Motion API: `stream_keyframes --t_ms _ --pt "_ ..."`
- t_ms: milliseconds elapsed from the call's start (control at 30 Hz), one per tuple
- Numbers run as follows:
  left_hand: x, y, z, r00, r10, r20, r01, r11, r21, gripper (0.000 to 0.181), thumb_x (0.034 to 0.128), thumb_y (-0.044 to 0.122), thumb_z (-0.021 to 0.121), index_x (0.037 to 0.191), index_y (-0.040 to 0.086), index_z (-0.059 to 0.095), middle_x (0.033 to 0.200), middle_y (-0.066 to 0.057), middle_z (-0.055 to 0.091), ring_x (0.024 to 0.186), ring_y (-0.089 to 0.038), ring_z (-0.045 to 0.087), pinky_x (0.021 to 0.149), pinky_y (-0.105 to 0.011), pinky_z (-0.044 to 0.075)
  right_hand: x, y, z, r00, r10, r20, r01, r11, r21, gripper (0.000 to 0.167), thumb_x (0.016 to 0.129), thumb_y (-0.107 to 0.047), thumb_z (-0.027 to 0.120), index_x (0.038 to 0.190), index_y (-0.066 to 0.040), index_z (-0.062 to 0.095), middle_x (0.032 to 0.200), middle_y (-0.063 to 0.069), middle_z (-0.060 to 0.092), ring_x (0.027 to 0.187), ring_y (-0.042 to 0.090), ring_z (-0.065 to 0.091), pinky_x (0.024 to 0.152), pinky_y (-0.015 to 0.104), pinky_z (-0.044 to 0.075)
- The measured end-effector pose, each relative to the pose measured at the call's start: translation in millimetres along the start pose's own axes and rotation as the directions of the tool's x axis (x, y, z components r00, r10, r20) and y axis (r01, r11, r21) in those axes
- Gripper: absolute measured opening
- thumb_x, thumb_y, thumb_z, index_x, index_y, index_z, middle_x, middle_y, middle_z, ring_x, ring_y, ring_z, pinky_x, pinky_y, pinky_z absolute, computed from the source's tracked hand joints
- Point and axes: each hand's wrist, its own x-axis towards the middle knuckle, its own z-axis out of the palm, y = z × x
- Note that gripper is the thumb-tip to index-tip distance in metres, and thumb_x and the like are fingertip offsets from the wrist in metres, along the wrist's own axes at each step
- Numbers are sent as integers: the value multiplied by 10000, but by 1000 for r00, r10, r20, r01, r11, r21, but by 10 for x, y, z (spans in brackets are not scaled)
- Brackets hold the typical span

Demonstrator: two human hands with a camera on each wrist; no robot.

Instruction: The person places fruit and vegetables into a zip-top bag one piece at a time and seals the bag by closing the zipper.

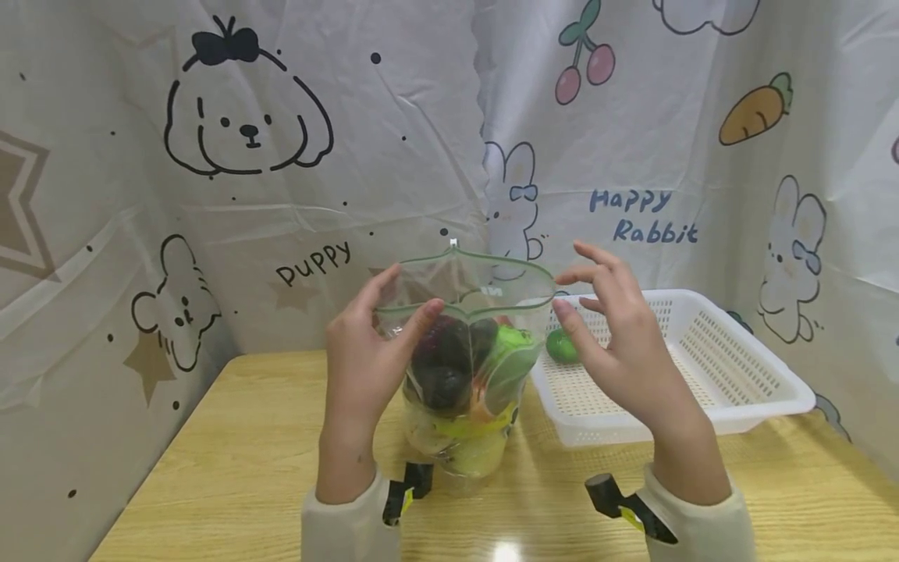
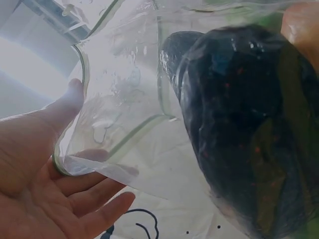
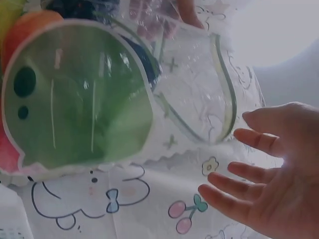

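A clear zip bag (image 1: 469,308) with a green-edged mouth stands upright on the table, its mouth spread wide. Inside are dark rounded pieces (image 1: 442,378), something green, an orange-red piece (image 3: 35,32) and yellow pieces (image 1: 470,453) at the bottom. The left hand (image 1: 365,351) holds the left end of the mouth, thumb at the near rim and index finger at the far rim; its other fingers extend behind the plastic in the left wrist view. The right hand (image 1: 625,343) is beside the right end, fingers spread and holding nothing. A large dark piece (image 2: 239,114) fills the left wrist view.
A white perforated plastic basket (image 1: 730,421) stands on the wooden table (image 1: 232,453) behind the right hand. One green round object (image 1: 562,346) lies in its left part. Printed cloth (image 1: 393,156) hangs behind and at both sides.
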Motion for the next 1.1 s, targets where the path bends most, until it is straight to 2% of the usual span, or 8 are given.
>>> stream_keyframes --t_ms 100,267,400,500,733,900,1000,1100 --pt "4 -29 -34 1000 2 -11 -2 1000 -5 677 888 444 770 1434 95 572 1378 -73 642 497 -98 258 585 -296 396 24 64 -54 999 30 20 -29 999 -32 261 1024 -82 580 1272 -1 561 1548 171 398 1383 388 436 968 598 528" --pt "-2 -76 -41 1000 -5 2 5 1000 -15 682 884 468 762 1437 114 575 1396 -60 629 421 -80 208 446 -270 320 -10 252 -94 989 117 93 -108 990 -93 339 1036 -126 574 1343 10 531 1487 207 439 1285 435 504 952 615 524" --pt "-9 -84 -29 1000 -16 27 17 999 -38 688 885 481 755 1442 120 572 1420 -52 611 404 -71 220 409 -250 308 -50 430 -91 966 137 218 -102 981 -165 358 1028 -125 592 1354 10 530 1413 240 491 1222 444 538 913 604 541" --pt "-8 -71 -38 1000 -13 26 14 999 -42 681 885 468 760 1436 113 576 1423 -56 609 401 -73 229 413 -251 319 -17 549 -93 937 122 327 -57 978 -201 345 1023 -136 609 1339 -10 549 1365 238 536 1186 433 570 915 595 539" --pt "22 -36 -58 999 2 36 -1 999 -36 676 887 464 756 1433 107 578 1420 -71 610 409 -66 238 420 -250 336 198 934 -22 829 121 546 9 973 -230 390 995 -131 645 1334 34 547 1320 273 582 1101 432 630 922 567 547" --pt "26 -43 -69 999 7 42 -5 999 -49 673 884 466 760 1427 107 586 1426 -65 604 422 -58 216 409 -250 314 389 1257 85 755 131 642 14 976 -217 393 970 -124 665 1290 70 544 1253 300 605 1109 463 612 916 567 553" --pt "17 -51 -81 999 2 43 0 999 -53 672 879 464 766 1425 115 589 1425 -55 605 429 -54 214 408 -249 309 500 1391 142 698 161 698 -1 975 -223 395 976 -142 651 1289 81 559 1241 295 621 1142 482 596 947 591 531" --pt "9 -52 -95 999 -2 44 4 999 -52 677 875 466 770 1428 120 588 1428 -53 603 434 -50 220 424 -249 325 587 1482 202 627 223 747 -26 964 -266 420 987 -180 633 1304 88 572 1266 308 616 1181 503 577 995 611 496"
